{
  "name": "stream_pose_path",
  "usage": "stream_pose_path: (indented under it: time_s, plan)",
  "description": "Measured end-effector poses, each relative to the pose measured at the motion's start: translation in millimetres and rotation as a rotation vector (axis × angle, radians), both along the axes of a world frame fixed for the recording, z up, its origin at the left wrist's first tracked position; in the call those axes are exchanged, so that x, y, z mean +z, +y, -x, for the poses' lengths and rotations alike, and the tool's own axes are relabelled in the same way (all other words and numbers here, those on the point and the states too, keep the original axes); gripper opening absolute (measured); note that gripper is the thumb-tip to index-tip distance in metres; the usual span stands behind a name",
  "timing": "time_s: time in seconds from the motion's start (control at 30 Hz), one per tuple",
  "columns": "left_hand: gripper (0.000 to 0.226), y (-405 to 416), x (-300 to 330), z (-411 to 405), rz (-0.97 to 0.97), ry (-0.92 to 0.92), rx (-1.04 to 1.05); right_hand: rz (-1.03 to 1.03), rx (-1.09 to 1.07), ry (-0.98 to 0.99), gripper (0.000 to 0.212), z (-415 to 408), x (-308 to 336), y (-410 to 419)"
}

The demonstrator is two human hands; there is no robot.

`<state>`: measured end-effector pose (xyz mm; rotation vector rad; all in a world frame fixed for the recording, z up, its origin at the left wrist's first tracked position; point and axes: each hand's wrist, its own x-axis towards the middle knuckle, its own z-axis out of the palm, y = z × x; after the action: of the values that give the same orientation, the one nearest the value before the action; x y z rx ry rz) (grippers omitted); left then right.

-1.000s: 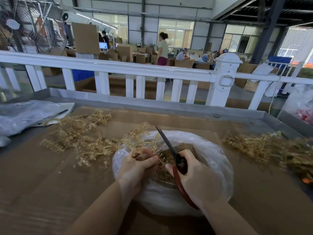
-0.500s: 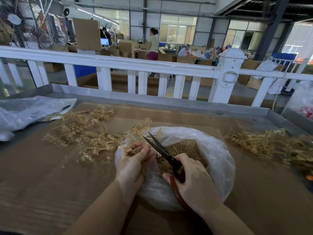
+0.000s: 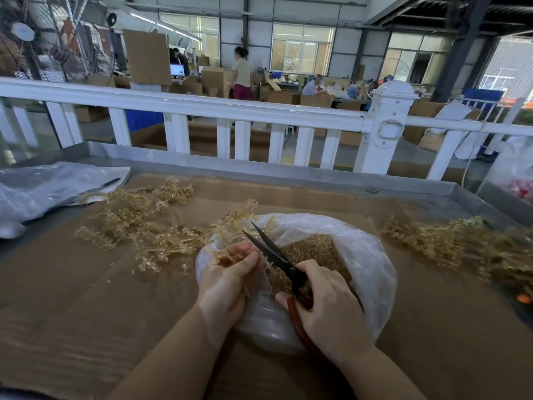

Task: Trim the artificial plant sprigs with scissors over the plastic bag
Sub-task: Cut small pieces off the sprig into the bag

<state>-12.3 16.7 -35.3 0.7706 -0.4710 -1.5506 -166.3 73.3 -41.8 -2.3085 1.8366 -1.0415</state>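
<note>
A clear plastic bag (image 3: 372,255) lies open in the middle of the table, with tan trimmed bits (image 3: 311,249) inside. My left hand (image 3: 230,275) grips a tan sprig (image 3: 230,223) at the bag's left rim. My right hand (image 3: 326,310) holds red-handled scissors (image 3: 271,252) over the bag. Their dark blades stand apart, pointing up and left beside the sprig.
A loose pile of tan sprigs (image 3: 144,223) lies left of the bag, and another pile (image 3: 450,243) lies to the right. Crumpled plastic (image 3: 37,189) sits at the far left. A white fence (image 3: 230,111) runs behind the table's metal rim (image 3: 288,174).
The scissor blades, together a second ago, have opened and lowered toward the sprig. My left hand has turned the sprig slightly at the bag's rim.
</note>
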Motion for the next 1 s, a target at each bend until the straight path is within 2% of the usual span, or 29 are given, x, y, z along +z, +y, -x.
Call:
stream_pose_path:
  time_s: [0.2,0.37,0.47,0.6,0.73,0.83,1.0]
  plan:
    - [0.006,1.0,-1.2,-0.3,-0.010,-0.064,-0.008,0.003,0.001,-0.012,0.035,-0.4,-0.6,1.1]
    - [0.020,1.0,-2.7,0.5,0.012,-0.118,0.004,0.007,-0.004,-0.006,0.035,-1.3,-1.1,1.2]
    - [0.014,4.2,-2.2,-0.7,0.038,-0.158,-0.035,0.006,-0.004,-0.004,0.034,-1.1,-1.5,1.4]
    - [0.040,7.4,1.9,0.2,0.005,-0.250,-0.006,0.004,-0.007,-0.006,0.034,-1.5,-2.4,1.0]
    - [0.029,8.2,2.7,2.9,-0.011,-0.322,0.063,0.005,-0.011,-0.002,0.034,-1.3,-2.7,0.6]
    - [0.028,8.5,3.1,2.7,-0.022,-0.294,0.044,0.006,-0.021,0.008,0.033,-1.7,-3.1,0.3]
    - [0.007,9.4,5.6,3.0,-0.018,-0.287,0.007,0.003,-0.022,0.002,0.033,-1.7,-3.5,-0.2]
